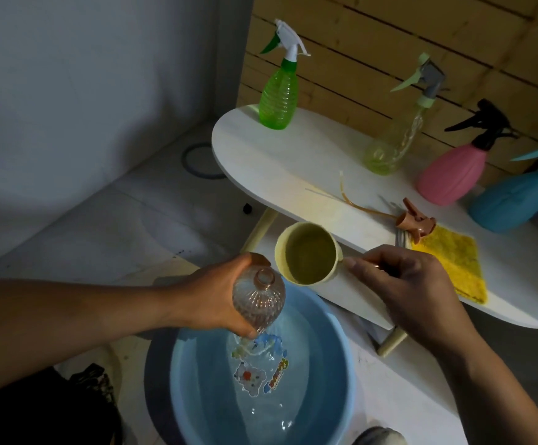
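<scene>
A left hand (216, 300) grips a clear ribbed plastic bottle (258, 300), uncapped, mouth up, above a round blue plastic basin (325, 396) of water. Just beside the mouth, a pale yellow plastic cup (306, 253) is held by its handle in the right hand (415, 293), at the edge of a white oval table (293, 162).

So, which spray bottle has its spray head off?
The clear bottle in the left hand, neck open; the four others on the table keep theirs.
</scene>
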A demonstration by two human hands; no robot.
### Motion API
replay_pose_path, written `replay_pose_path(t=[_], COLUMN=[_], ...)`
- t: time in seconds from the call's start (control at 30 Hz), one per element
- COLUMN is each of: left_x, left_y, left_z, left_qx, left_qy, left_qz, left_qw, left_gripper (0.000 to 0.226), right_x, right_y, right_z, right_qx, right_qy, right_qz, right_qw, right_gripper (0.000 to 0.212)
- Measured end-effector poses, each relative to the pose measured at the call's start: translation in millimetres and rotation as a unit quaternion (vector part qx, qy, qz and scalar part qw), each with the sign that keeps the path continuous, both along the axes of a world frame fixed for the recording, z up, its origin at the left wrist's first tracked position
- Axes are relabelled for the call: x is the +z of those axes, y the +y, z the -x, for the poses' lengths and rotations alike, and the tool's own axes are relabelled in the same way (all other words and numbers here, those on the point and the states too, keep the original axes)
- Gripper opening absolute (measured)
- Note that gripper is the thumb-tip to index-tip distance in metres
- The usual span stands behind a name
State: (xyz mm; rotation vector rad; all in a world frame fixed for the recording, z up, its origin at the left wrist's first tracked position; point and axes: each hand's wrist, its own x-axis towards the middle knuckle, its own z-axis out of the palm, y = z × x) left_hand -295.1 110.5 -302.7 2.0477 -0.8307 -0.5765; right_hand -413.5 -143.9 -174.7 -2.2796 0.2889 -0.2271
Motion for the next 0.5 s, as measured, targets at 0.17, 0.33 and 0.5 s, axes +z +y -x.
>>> replay_pose_path(t=[0.17,0.33,0.5], left_x=[5.1,6.4,5.7], left_y=[-3.8,-3.9,-5.1], left_z=[-0.1,-0.5,-0.7], left_qx=[0.006,0.010,0.006], left_qy=[0.010,0.000,-0.001], left_qz=[0.008,0.012,0.017], left_qw=[1.000,1.000,1.000], left_gripper=[0.102,0.093,0.101], right_x=[6.2,7.8,10.1], right_y=[13.1,21.4,28.2], right_z=[2.7,3.6,4.3], right_qx=[-0.005,-0.001,0.020], right_qy=[-0.049,-0.095,-0.121], right_qz=[0.130,0.192,0.217], right_qw=[0.990,0.977,0.968], right_gripper=[0.018,0.025,0.027])
